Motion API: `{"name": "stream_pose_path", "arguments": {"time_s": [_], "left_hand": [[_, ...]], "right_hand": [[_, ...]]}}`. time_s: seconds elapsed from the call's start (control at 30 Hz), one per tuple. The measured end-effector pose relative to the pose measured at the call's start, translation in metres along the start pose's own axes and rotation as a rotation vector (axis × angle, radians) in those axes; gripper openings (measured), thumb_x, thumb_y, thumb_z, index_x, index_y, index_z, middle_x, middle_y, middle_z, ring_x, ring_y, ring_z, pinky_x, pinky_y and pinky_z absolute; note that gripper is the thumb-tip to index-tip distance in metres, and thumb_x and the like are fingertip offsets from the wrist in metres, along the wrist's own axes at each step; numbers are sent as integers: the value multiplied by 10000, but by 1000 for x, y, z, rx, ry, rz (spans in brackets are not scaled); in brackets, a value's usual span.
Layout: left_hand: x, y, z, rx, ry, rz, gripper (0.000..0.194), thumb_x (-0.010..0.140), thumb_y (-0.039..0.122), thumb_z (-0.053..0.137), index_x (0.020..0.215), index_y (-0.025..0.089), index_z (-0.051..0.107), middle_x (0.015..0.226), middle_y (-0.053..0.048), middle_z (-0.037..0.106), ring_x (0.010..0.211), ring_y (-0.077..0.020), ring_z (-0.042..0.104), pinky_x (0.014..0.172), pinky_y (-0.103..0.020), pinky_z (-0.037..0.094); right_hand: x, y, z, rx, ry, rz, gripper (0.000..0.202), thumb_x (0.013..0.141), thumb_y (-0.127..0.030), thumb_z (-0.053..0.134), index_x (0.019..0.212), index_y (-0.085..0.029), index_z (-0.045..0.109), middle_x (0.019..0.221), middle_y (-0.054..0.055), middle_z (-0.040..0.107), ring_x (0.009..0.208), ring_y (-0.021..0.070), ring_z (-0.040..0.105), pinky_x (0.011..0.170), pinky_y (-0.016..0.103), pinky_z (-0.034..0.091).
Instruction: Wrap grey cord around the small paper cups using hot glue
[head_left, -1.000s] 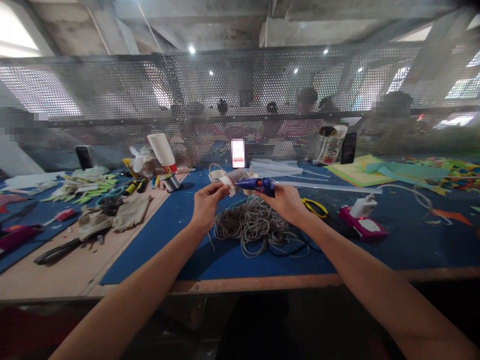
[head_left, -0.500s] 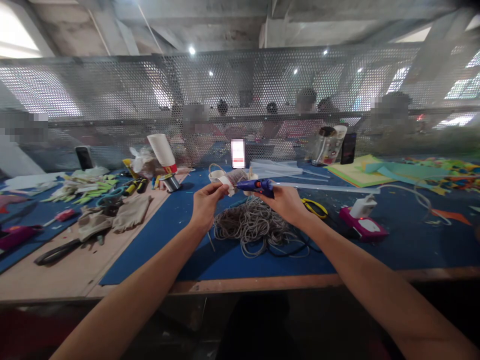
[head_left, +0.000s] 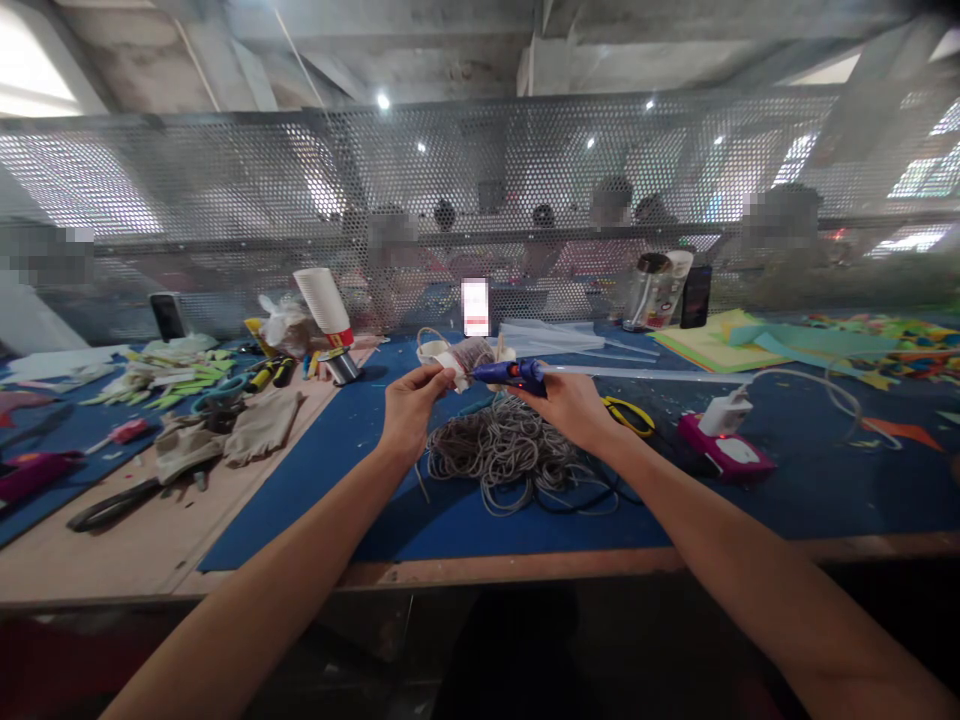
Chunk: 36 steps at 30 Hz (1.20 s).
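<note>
My left hand (head_left: 411,405) pinches the white end of a small cord-wrapped piece (head_left: 472,354) with its thumb and fingers. A blue glue gun (head_left: 517,373) is held in my right hand (head_left: 574,405), its nozzle at the wrapped part beside my left fingertips. A long clear glue stick (head_left: 645,374) sticks out from the gun's back toward the right. Below both hands lies a loose heap of grey cord (head_left: 517,450) on the blue mat (head_left: 315,530). White cup-like shapes show behind the piece, partly hidden.
Gloves (head_left: 262,428), black-handled scissors (head_left: 112,506) and a tilted stack of paper cups (head_left: 322,300) stand or lie left. On the right are yellow-handled pliers (head_left: 630,416), a magenta power block (head_left: 724,450) and coloured sheets (head_left: 712,345). A perforated screen (head_left: 480,180) rises behind.
Hardly anything differs. My left hand has shifted very slightly left, and a little more of the cord-wrapped part shows near the nozzle.
</note>
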<state>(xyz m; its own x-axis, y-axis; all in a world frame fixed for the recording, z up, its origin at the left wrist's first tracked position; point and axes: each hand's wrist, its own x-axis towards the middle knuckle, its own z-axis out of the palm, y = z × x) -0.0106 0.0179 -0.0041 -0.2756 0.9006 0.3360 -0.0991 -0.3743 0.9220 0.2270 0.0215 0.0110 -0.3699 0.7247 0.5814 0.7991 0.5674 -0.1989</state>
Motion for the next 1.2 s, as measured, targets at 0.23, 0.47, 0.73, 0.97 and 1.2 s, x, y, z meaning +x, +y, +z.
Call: {"name": "stream_pose_path", "arguments": {"time_s": [0.23, 0.47, 0.73, 0.97, 1.2], "left_hand": [[-1, 2, 1, -11, 14, -12, 247, 652, 341, 842, 804, 158, 776, 712, -25, 690, 673, -120, 584, 701, -265, 452], [-1, 1, 1, -6, -9, -8, 246, 660, 351, 840, 805, 161, 780, 707, -24, 691, 676, -124, 582, 690, -258, 443], [0, 0, 0, -6, -33, -12, 228, 665, 341, 845, 802, 168, 784, 709, -20, 691, 681, -116, 573, 689, -248, 433], [0, -4, -2, 8, -64, -4, 255, 669, 365, 843, 814, 165, 780, 715, -20, 679, 689, -122, 565, 695, -255, 432], [-5, 2, 2, 29, -93, 4, 304, 653, 395, 850, 832, 159, 785, 743, -33, 695, 690, -135, 568, 704, -271, 430]], "right_hand": [[1, -2, -2, 2, -17, -2, 393, 956, -520, 470, 964, -192, 687, 762, 74, 690, 672, 210, 610, 557, 296, 235], [-1, -3, -4, 4, -22, 4, 407, 963, -527, 450, 1074, -196, 660, 743, 60, 688, 635, 202, 602, 549, 290, 239], [-1, -4, -5, 16, 7, -1, 432, 959, -560, 452, 1061, -198, 665, 769, 67, 707, 663, 215, 625, 561, 295, 255], [-1, -4, -5, 20, -4, 17, 399, 960, -524, 453, 1085, -207, 659, 758, 59, 695, 644, 206, 608, 559, 292, 257], [-1, -5, -6, 35, 13, 23, 408, 957, -536, 456, 1085, -205, 657, 802, 69, 704, 673, 212, 613, 573, 292, 266]]}}
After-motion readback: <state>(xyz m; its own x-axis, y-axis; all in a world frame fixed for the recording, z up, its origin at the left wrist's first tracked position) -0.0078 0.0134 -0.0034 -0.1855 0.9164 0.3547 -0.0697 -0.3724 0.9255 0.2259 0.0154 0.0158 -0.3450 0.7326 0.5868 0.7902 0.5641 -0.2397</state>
